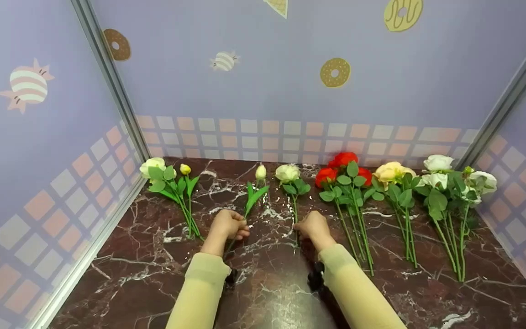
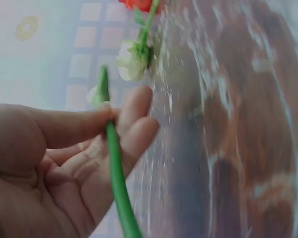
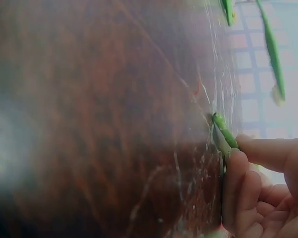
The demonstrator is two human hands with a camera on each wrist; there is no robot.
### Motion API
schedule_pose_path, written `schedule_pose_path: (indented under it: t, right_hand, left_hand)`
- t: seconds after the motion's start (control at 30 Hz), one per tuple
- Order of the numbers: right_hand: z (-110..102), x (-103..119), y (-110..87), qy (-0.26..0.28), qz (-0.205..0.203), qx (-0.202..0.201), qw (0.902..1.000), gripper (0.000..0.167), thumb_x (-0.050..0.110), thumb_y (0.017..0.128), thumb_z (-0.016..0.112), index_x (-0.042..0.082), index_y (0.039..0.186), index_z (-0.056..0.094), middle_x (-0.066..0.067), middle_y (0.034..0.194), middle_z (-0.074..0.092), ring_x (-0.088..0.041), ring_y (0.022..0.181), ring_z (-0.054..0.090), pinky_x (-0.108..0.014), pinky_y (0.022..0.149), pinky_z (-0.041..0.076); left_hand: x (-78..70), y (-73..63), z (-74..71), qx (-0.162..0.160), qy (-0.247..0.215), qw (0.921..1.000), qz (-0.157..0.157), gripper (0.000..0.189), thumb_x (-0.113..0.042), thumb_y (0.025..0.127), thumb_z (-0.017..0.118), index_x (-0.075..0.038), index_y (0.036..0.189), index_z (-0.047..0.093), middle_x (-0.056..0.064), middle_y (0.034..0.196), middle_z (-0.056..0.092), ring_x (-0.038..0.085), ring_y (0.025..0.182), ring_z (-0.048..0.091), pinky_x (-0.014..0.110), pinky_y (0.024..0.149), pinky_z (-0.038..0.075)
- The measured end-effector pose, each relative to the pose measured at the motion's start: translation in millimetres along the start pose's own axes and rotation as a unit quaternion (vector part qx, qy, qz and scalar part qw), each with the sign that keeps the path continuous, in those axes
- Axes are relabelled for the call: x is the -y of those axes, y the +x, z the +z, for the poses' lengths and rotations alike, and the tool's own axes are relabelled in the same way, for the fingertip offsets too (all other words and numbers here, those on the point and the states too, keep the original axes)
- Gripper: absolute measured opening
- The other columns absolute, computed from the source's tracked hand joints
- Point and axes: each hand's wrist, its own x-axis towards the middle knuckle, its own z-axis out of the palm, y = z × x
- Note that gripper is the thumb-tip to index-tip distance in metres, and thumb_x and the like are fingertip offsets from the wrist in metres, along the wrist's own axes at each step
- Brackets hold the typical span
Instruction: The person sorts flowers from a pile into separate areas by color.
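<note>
My left hand (image 1: 229,225) pinches the green stem of a white tulip (image 1: 260,172) between thumb and fingers. In the left wrist view its stem (image 2: 118,178) slants past the thumb, the other fingers spread loosely behind. The tulip is raised off the table in the right wrist view. To its right, my right hand (image 1: 314,226) pinches the lower stem of a pale green-white rose (image 1: 287,173). That stem's end (image 3: 223,131) sits between thumb and index finger, close to the dark marbled tabletop (image 1: 263,278).
At the left lie a white rose (image 1: 152,167) and a yellow tulip (image 1: 185,169), stems crossing. Right of my right hand are several red roses (image 1: 326,177), then peach roses (image 1: 393,172) and white roses (image 1: 439,163). Patterned walls (image 1: 254,91) enclose the table's back and sides.
</note>
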Motion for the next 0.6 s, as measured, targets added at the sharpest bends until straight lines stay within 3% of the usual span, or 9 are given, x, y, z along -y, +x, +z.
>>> schedule_pose_path:
  t: [0.17,0.27,0.47,0.6]
  right_hand:
    - [0.7,-2.5,1.4,-0.008,-0.008,-0.011,0.9999,0.028,0.015,0.082,0.08,0.01,0.057,0.068,0.005,0.044,0.057,-0.007,0.04,0.055,-0.024,0.054,0.054]
    - [0.6,-1.7,0.5,-0.017,-0.019,-0.021,0.9994,0.032,0.017,0.082,0.081,0.011,0.054,0.066,0.003,0.044,0.057,-0.013,0.044,0.058,-0.028,0.057,0.054]
    - [0.0,5.9,-3.3,-0.032,-0.054,-0.059,0.9963,0.02,0.018,0.085,0.081,0.004,0.071,0.077,-0.013,0.075,0.077,-0.028,0.069,0.072,-0.043,0.075,0.062]
    - [1.3,14.8,-7.1,-0.026,-0.071,-0.07,0.9947,0.016,0.018,0.088,0.078,0.003,0.081,0.079,-0.014,0.086,0.078,-0.027,0.073,0.071,-0.043,0.073,0.061]
  left_hand:
    - [-3.8,1.9,6.6,-0.004,-0.084,0.9961,0.027,0.021,0.002,0.1,0.061,0.014,0.118,0.062,0.028,0.101,0.076,0.019,0.073,0.078,0.026,0.059,0.062]
    - [-5.5,3.2,9.9,-0.013,-0.13,0.9907,0.037,0.022,0.003,0.1,0.061,0.014,0.119,0.061,0.029,0.103,0.076,0.021,0.078,0.078,0.028,0.063,0.064]
    - [-7.6,4.2,14.7,-0.026,-0.186,0.981,0.047,0.018,0.003,0.099,0.062,0.013,0.114,0.062,0.028,0.101,0.076,0.019,0.077,0.077,0.035,0.073,0.067]
    - [-8.9,4.9,17.3,-0.025,-0.209,0.976,0.056,0.02,0.004,0.099,0.062,0.014,0.116,0.06,0.029,0.101,0.076,0.018,0.076,0.077,0.035,0.073,0.067]
